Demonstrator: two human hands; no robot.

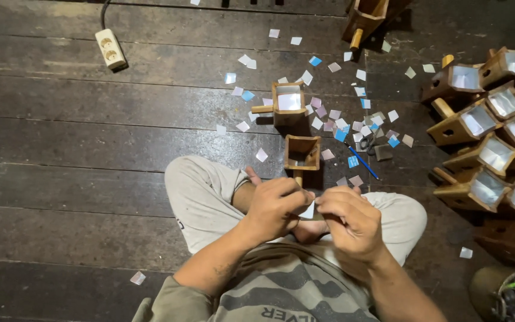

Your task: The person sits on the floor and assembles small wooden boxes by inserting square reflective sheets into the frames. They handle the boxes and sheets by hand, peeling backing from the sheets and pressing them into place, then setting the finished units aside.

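Person sits cross-legged on a dark wooden plank floor (78,149), seen from above; grey trousers, striped shirt at the bottom edge of the frame.

Left hand (273,209) and right hand (350,219) meet at lower centre, just above the crossed feet. Between them, a small white square piece of thin sheet (309,210). Left hand curls around its left side, fingers closed in a pinch; right hand pinches it from the right with thumb and fingertips. Both hands grasp the same piece.

Directly above the hands, at frame centre, a small open-topped square wooden box with a peg handle (302,153) stands on the floor, its peg pointing down toward the hands. Just above it, a second wooden box of the same kind, with a pale reflective square inside (287,102) and a peg sticking out to the left.

Around both boxes, scattered white, pink and blue paper squares (329,119) litter the floor, thickest right of centre. A blue pen (363,161) lies diagonally among them.

Right edge of frame: a stacked pile of finished wooden boxes with shiny square faces (496,155).

Upper left: a white power socket strip (110,49) with its cord running off the top.
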